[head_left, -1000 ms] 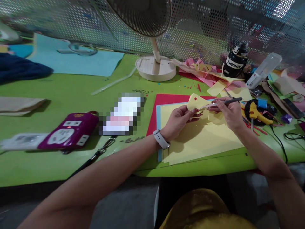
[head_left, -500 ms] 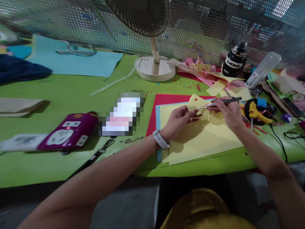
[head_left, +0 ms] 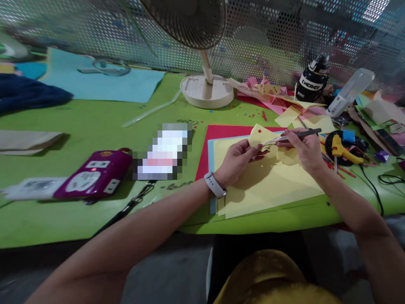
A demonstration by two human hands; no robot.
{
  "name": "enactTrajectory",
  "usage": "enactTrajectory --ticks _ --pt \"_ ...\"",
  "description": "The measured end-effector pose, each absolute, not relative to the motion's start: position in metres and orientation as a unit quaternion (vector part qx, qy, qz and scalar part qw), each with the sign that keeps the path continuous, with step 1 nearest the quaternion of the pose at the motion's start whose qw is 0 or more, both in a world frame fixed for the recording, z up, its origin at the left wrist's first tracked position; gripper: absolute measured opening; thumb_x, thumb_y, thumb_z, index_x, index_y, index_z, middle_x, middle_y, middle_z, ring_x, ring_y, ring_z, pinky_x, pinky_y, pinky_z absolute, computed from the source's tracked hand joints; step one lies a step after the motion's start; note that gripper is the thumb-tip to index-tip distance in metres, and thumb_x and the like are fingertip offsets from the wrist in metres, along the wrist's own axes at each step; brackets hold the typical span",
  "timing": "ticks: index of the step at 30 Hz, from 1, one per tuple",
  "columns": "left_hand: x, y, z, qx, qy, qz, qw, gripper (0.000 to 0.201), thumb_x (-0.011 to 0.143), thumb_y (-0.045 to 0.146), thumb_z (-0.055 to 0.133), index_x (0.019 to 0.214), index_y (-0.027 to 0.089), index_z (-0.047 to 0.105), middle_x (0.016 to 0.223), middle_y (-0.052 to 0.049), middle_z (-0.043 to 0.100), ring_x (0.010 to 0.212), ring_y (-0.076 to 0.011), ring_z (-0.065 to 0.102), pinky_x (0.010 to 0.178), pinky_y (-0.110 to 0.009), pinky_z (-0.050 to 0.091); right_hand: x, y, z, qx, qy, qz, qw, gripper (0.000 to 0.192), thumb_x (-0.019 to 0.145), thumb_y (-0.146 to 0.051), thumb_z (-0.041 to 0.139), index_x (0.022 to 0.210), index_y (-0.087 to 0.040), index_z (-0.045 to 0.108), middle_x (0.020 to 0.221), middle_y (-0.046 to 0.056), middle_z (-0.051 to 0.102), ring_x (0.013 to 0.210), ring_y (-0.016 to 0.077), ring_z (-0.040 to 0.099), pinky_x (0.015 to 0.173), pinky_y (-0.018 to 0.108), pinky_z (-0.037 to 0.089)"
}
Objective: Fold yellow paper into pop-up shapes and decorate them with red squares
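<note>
Between the thumb and fingers of my left hand [head_left: 242,157] is a small yellow paper piece [head_left: 257,134] with a red diamond-shaped mark near its top. My right hand [head_left: 305,150] grips a pair of tweezers [head_left: 302,134], dark at the handle and silver at the tips. The tweezer tips reach the paper's lower edge by my left fingertips; whether they pinch anything is too small to tell. Another yellow paper piece [head_left: 286,155] shows below my right fingers, partly hidden. Under both hands lie yellow sheets [head_left: 272,190] on top of a blue and a red sheet [head_left: 202,162].
A fan [head_left: 205,95] stands behind the sheets. To the right are a yellow glue gun [head_left: 343,150], a black bottle [head_left: 313,80], a clear bottle [head_left: 352,93] and paper scraps [head_left: 268,97]. On the left lie a blurred-out phone [head_left: 164,152] and a purple socket box [head_left: 95,173].
The view has shifted very slightly. Both hands, the paper and the tweezers keep nearly the same positions.
</note>
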State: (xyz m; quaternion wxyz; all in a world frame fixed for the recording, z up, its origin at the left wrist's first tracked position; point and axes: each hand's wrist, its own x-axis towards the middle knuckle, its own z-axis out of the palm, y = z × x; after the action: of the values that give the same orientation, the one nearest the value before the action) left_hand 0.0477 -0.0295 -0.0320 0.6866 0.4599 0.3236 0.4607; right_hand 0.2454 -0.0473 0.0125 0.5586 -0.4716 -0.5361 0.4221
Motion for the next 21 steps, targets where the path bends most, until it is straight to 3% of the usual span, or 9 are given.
enactTrajectory --ticks 13,21 --pt "0.0489 -0.0302 -0.0325 0.445 0.327 0.470 0.689 0.041 0.068 0.047 0.088 0.089 0.016 0.069 0.092 -0.004 0.077 0.084 -0.0171 0.074 0.084 -0.031 0.060 0.2462 -0.0492 0.0065 -0.485 -0.548 0.404 0.548 0.036 0.083 -0.054 0.074 0.092 -0.019 0.068 0.084 0.004 0.078 0.073 0.0171 0.077 0.062 0.025 0.061" --pt "0.0482 -0.0327 -0.0303 0.461 0.318 0.438 0.703 0.042 0.075 0.048 0.083 0.100 0.017 0.068 0.100 -0.008 0.078 0.098 -0.0233 0.075 0.086 -0.036 0.060 0.2474 -0.0467 0.0084 -0.493 -0.541 0.385 0.562 0.041 0.080 -0.057 0.074 0.094 -0.020 0.061 0.074 0.001 0.075 0.069 0.0171 0.077 0.056 0.023 0.059"
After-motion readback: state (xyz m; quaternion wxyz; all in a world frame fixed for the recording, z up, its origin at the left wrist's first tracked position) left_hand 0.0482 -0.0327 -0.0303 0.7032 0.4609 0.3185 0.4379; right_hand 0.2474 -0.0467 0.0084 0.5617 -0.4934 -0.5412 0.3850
